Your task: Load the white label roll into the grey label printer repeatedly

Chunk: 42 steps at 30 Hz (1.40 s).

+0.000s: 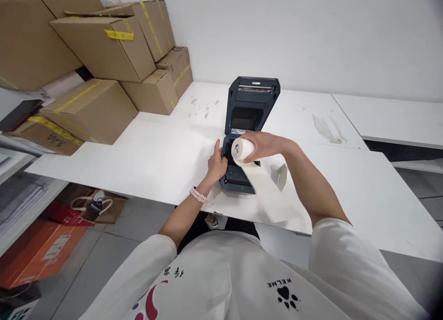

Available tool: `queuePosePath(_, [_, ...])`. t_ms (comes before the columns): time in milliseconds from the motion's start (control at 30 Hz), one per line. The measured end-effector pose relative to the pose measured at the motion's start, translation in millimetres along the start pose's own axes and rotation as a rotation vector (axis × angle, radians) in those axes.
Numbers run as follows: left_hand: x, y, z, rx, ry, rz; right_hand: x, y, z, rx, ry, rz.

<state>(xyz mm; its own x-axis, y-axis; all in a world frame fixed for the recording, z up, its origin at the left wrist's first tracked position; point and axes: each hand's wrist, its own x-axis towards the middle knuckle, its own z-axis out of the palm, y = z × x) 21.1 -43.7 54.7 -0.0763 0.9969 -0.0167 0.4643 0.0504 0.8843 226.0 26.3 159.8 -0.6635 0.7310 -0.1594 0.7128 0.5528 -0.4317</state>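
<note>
White table (166, 158), 1 open dark printer (246, 119) on it, cardboard boxes (95, 110) piled at left, dull surface patches (327, 129)

White wall (311, 38), grey tiled floor (104, 260)

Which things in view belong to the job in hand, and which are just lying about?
In the job:
- paper roll, held in the right hand
- paper strip trailing from it
- printer, lid up, the left hand at its side
- white table beneath

Apparently just lying about:
- cardboard boxes piled at left
- orange box
- brown paper bag on the floor
</note>
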Motion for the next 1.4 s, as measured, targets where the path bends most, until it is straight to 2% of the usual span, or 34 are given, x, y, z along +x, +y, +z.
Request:
queuePosePath(100, [-2,2,-1,-0.031,-0.009,-0.006,27,-15,20,-0.242,-0.112,0.072])
queuePosePath(267, [-4,2,-2,-0.055,-0.007,-0.020,44,-14,44,-0.341,-0.161,0.170])
queuePosePath(333, [-3,-1,0,-0.085,0.000,-0.029,34,-15,47,-0.330,-0.116,0.157])
queuePosePath(433, [-2,-7,5,-0.264,-0.004,-0.038,-2,-21,55,-0.269,0.108,0.057])
queuePosePath(500, [-1,-10,7,-0.409,-0.033,-0.061,-32,-28,69,-0.198,0.240,-0.022])
queuePosePath(633, [-3,-9,7,-0.542,-0.101,-0.118,-74,-44,113,-0.144,0.276,-0.053])
queuePosePath(767, [-6,-7,4,-0.627,-0.126,-0.134,-83,-50,139,-0.218,0.323,0.023])
queuePosePath(1100, [-5,-11,7,-0.583,-0.092,-0.108,-85,-47,135,-0.276,0.298,0.014])
queuePosePath(1233, [-32,-9,5,-0.493,-0.083,-0.078,-85,-47,134,-0.279,0.289,0.000])
queuePosePath(1300, [-49,-10,4,-0.518,-0.126,-0.048,-85,-46,133,-0.274,0.280,-0.014])
queuePosePath(1400, [-66,-14,4,-0.605,-0.170,-0.079,-85,-44,132,-0.261,0.258,-0.036])
